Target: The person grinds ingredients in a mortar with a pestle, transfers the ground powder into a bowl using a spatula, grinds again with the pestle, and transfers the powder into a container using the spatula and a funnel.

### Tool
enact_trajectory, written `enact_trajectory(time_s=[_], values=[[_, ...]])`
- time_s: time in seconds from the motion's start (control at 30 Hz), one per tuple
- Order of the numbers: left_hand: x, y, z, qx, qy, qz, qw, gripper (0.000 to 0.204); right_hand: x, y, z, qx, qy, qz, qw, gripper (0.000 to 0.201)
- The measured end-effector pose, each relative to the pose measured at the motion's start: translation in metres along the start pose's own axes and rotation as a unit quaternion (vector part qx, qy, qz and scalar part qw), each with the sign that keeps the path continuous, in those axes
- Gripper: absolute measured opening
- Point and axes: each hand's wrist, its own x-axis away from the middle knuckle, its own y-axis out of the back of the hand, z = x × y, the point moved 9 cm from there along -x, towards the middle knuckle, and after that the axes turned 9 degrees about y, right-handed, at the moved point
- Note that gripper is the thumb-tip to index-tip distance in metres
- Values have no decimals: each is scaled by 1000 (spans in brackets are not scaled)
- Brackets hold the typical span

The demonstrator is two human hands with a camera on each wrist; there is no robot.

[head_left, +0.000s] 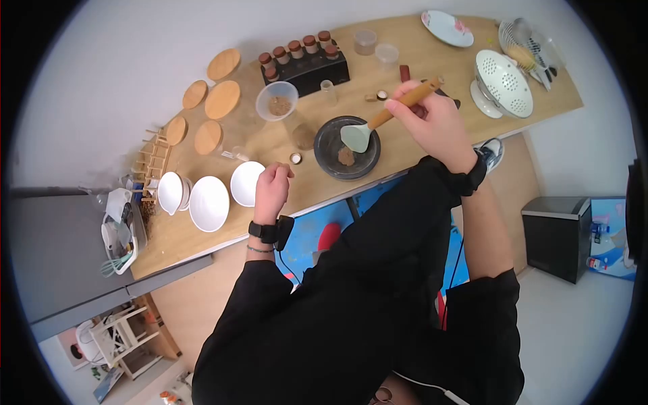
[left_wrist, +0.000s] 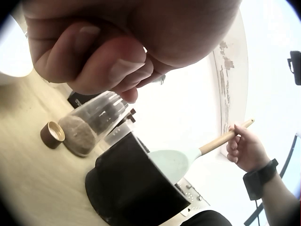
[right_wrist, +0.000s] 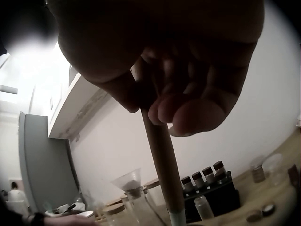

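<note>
My right hand (head_left: 432, 125) grips the wooden handle of a spatula (head_left: 398, 108), seen close up in the right wrist view. Its pale green head (left_wrist: 174, 162) dips into a dark, thick-walled mortar (head_left: 329, 162). Brown powder (head_left: 346, 156) lies on the mortar's floor beside the head. My left hand (head_left: 272, 185) hovers at the table's front edge between a white bowl (head_left: 246, 182) and the mortar, its fingers loosely curled around nothing. Behind the mortar stands a clear flask (left_wrist: 82, 134) with brown powder inside and a funnel (right_wrist: 127, 180) on top. A small cap (head_left: 295, 158) lies near the flask.
A black rack (head_left: 314, 74) of brown-capped vials and an uncapped vial (head_left: 328, 89) stand at the back. More white bowls (head_left: 209, 204) and wooden lids (head_left: 223, 100) are to the left. At the right are a white colander (head_left: 503, 84) and a floral plate (head_left: 447, 28).
</note>
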Motion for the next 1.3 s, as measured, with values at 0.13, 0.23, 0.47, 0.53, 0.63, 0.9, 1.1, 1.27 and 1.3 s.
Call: enact_trajectory(time_s=[0.13, 0.23, 0.47, 0.53, 0.63, 0.9, 1.1, 1.27, 1.3], values=[[0, 24, -24, 76, -39, 9, 996, 27, 11, -10, 15, 27, 17, -14, 999, 15], [1, 36, -50, 122, -70, 1, 990, 28, 11, -10, 19, 26, 5, -18, 999, 21], [-8, 57, -89, 149, -114, -40, 981, 36, 32, 22, 6, -126, -116, -89, 981, 20], [-16, 60, -94, 133, -119, -47, 983, 40, 46, 35, 5, -184, -136, -136, 964, 20], [-26, 64, -107, 105, -148, -61, 981, 41, 72, 33, 5, -340, -105, -140, 924, 24], [-35, 60, -136, 52, -140, -45, 988, 39, 104, -30, 49, -562, -59, -10, 825, 33], [-35, 51, -144, 25, -126, -64, 990, 39, 114, -89, 35, -500, -213, 27, 839, 17], [-26, 42, -154, -1, -109, -87, 990, 40, 99, -95, 34, -559, -265, -59, 784, 38], [-27, 42, -154, 2, -111, -91, 990, 39, 97, -96, 32, -570, -256, -70, 778, 44]])
